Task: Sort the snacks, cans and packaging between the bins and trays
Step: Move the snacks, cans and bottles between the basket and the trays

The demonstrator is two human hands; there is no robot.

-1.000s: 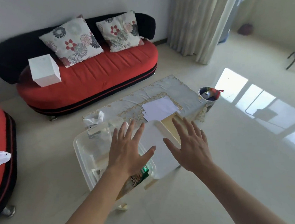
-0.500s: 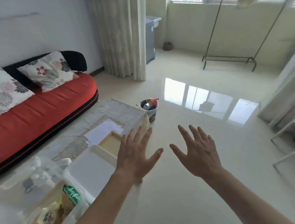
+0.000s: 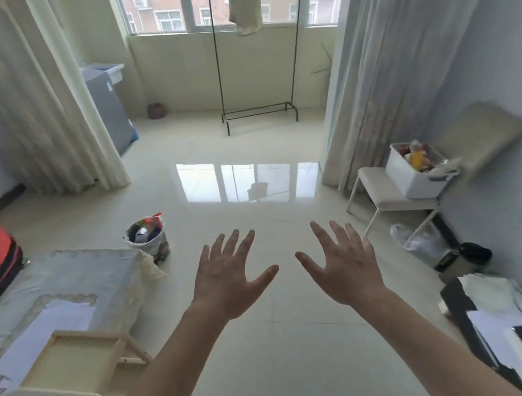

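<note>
I'm between picks, my left hand [image 3: 229,282] and right hand [image 3: 345,269] empty, fingers [image 3: 235,244] spread, and I judge the next reach is for the snack-filled white bin [image 3: 409,181] at right, well apart from the wooden tray [image 3: 75,362] lower left.

No text, label, brand, number or sign can be read anywhere here.
</note>
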